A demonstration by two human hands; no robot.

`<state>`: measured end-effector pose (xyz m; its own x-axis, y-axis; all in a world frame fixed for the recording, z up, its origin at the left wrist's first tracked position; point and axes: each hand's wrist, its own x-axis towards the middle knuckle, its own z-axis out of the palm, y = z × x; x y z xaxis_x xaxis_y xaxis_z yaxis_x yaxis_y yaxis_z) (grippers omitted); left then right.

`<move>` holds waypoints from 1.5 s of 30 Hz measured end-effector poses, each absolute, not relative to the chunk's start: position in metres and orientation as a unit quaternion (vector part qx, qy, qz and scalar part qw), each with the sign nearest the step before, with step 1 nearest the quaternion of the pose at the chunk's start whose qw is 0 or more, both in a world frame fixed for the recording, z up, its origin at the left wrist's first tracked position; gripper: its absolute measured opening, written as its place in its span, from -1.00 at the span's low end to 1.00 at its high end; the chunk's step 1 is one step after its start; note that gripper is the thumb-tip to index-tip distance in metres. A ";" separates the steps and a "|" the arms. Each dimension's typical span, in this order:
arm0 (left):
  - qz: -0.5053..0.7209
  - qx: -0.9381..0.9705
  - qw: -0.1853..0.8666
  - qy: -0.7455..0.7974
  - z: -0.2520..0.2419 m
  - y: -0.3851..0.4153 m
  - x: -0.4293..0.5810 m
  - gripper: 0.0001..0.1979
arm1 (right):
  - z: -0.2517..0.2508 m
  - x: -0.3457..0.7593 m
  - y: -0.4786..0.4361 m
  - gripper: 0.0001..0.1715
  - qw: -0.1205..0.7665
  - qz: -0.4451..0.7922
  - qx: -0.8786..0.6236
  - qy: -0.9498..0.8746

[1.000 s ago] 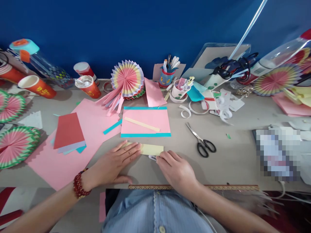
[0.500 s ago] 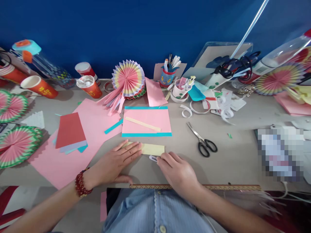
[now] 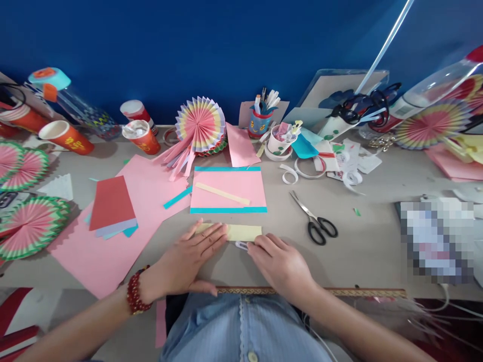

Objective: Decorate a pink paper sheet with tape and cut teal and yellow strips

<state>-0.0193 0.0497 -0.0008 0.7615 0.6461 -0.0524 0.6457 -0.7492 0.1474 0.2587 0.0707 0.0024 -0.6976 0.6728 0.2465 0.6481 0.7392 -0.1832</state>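
A folded-looking strip of pale yellow paper (image 3: 245, 233) lies flat on the table below a pink card (image 3: 226, 193) with blue bands along its long edges. My left hand (image 3: 188, 259) is spread open over the strip's left part, fingers pressing it down. In my right hand (image 3: 281, 261), curled fingers pinch a small white oblong tool (image 3: 241, 246) with a dark slot; its exact kind is unclear. The tool's tip points left, close under the strip's lower edge. On the card rests a narrow cream strip (image 3: 222, 193). Scissors (image 3: 313, 218) with black handles lie to the right.
Large pink paper (image 3: 147, 176) and a red sheet (image 3: 112, 202) spread out at left. Paper fans (image 3: 199, 123), cups (image 3: 140, 137), a pen holder (image 3: 260, 120) and white tape curls (image 3: 290, 174) line the back. A blurred-out object (image 3: 433, 239) sits at right.
Both hands, the yellow paper and the white tool have shifted slightly right. The view has also moved a little. The grips look the same.
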 end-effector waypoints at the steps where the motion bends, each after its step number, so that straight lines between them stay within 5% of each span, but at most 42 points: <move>1: 0.002 0.935 0.077 0.347 -0.001 0.048 -0.015 0.06 | 0.003 0.263 0.071 -0.80 0.150 0.045 -0.356 -0.922; 45: 0.001 0.935 0.080 0.345 -0.004 0.053 -0.026 0.07 | -0.003 0.245 0.063 -0.82 0.154 0.036 -0.346 -0.925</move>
